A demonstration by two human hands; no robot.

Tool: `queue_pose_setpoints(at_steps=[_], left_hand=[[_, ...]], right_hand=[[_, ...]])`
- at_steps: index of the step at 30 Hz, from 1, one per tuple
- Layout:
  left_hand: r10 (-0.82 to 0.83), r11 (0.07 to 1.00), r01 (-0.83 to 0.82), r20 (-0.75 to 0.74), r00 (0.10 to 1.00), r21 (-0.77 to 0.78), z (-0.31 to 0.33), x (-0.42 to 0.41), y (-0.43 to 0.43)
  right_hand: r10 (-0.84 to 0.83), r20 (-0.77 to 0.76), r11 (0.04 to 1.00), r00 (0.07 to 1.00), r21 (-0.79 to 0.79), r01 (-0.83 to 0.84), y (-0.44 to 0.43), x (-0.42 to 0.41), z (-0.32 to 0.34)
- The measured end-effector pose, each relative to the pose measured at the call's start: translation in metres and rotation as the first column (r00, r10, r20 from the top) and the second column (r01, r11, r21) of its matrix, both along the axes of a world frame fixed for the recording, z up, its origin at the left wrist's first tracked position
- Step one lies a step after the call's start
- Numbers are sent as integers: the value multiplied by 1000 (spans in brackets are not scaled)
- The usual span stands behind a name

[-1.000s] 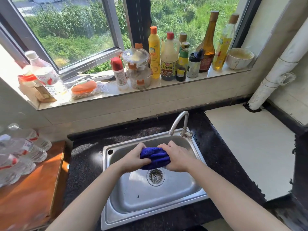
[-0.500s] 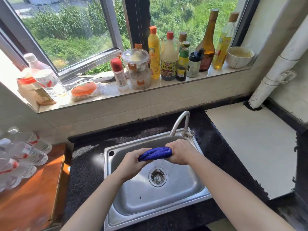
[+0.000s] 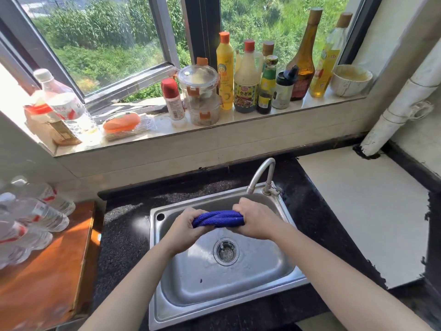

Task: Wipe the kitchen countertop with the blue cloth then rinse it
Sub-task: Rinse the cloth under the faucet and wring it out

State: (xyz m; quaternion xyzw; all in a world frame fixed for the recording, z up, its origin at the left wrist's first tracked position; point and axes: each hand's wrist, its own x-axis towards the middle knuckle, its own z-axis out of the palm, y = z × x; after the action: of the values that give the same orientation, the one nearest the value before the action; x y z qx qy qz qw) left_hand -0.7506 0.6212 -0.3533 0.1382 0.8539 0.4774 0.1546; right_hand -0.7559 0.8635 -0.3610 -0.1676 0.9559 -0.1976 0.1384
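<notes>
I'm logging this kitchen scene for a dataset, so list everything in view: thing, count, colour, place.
blue cloth: 1, blue, twisted between both hands above the sink
sink: 1, steel, set in the black countertop
faucet: 1, steel, behind the basin
countertop: 1, black speckled, around the sink
white slab: 1, right of the sink
bottles and jars: about ten, mixed colours, windowsill
bowl: 1, white, right end of the sill
water bottles: several, clear, on the wooden board at left
pipe: 1, white, right corner
left hand: 1, gripping the cloth's left end
right hand: 1, gripping the cloth's right end
</notes>
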Motion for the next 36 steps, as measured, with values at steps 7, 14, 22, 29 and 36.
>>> queue_pose_setpoints(at_steps=[7, 14, 22, 29, 36], left_hand=[[29, 980, -86, 303, 953, 178, 13, 6, 1], [127, 963, -174, 222, 967, 206, 11, 6, 4], [228, 967, -221, -40, 973, 131, -3, 9, 9], [272, 958, -268, -30, 962, 101, -6, 6, 12], [302, 946, -292, -57, 952, 144, 7, 1, 13]], right_hand=[[-80, 194, 927, 978, -346, 145, 0, 15, -3], [-45, 66, 982, 997, -183, 56, -3, 18, -1], [27, -157, 1000, 987, 5, -27, -16, 16, -3], [72, -159, 991, 985, 120, -53, -28, 8, 3], [24, -206, 1000, 978, -15, -28, -24, 2, 2]])
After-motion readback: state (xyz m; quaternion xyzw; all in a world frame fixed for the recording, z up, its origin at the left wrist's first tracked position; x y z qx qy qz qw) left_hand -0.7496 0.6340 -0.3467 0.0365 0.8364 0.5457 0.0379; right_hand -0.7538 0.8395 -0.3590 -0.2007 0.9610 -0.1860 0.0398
